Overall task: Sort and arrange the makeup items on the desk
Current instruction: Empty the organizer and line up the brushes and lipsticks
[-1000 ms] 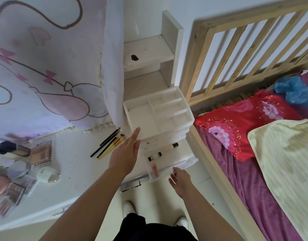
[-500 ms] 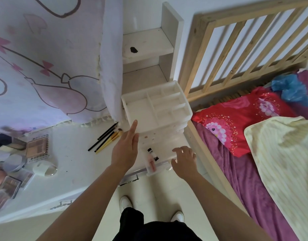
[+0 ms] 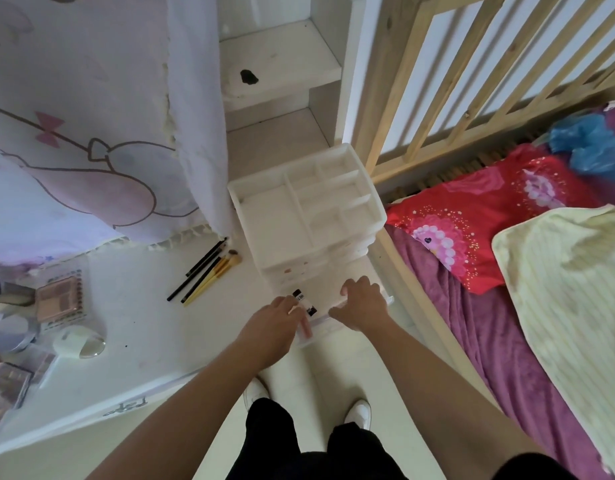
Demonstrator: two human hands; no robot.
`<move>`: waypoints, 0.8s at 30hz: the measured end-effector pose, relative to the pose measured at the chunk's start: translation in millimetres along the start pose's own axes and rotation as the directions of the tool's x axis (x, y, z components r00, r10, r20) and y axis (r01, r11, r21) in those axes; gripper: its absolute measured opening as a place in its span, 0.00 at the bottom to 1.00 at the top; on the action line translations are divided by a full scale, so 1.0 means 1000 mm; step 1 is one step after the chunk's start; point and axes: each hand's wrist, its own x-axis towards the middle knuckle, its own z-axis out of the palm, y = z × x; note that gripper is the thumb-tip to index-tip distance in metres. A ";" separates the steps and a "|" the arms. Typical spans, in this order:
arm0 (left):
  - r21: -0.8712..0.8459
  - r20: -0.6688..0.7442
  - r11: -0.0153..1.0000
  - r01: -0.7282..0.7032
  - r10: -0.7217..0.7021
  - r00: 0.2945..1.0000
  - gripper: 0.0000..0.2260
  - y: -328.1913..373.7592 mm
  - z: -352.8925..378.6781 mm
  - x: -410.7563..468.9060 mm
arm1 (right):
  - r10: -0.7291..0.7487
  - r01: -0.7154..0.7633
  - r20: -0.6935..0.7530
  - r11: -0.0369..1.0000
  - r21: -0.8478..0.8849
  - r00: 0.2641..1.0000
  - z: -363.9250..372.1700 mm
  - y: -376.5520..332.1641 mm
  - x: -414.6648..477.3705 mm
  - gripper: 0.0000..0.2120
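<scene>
A white plastic organizer (image 3: 301,216) with open top compartments stands at the desk's right end. Its clear bottom drawer (image 3: 320,322) is pulled out toward me and holds a pink tube (image 3: 305,328) and small black-capped tubes (image 3: 298,295). My left hand (image 3: 273,323) curls over the drawer's left side, fingers beside the tubes. My right hand (image 3: 363,308) grips the drawer's front right rim. Several makeup brushes (image 3: 205,270) lie on the desk (image 3: 136,317) left of the organizer. Eyeshadow palettes (image 3: 58,299) and compacts (image 3: 79,344) sit at the far left.
A pink-patterned cloth (image 3: 91,133) hangs over the desk's back. White shelves (image 3: 278,64) rise behind the organizer. A wooden bed frame (image 3: 396,109) with a red pillow (image 3: 479,216) and blankets is close on the right. My feet stand below the desk edge.
My left hand came off the organizer's side and dropped to the drawer. My right hand rose from below onto the drawer front. The drawer now sits further in.
</scene>
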 end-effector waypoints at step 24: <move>0.109 -0.019 0.993 -0.053 0.055 0.998 0.13 0.002 0.031 0.064 | 0.164 0.032 -0.263 0.792 0.610 0.951 -0.015 0.049 -0.048 0.10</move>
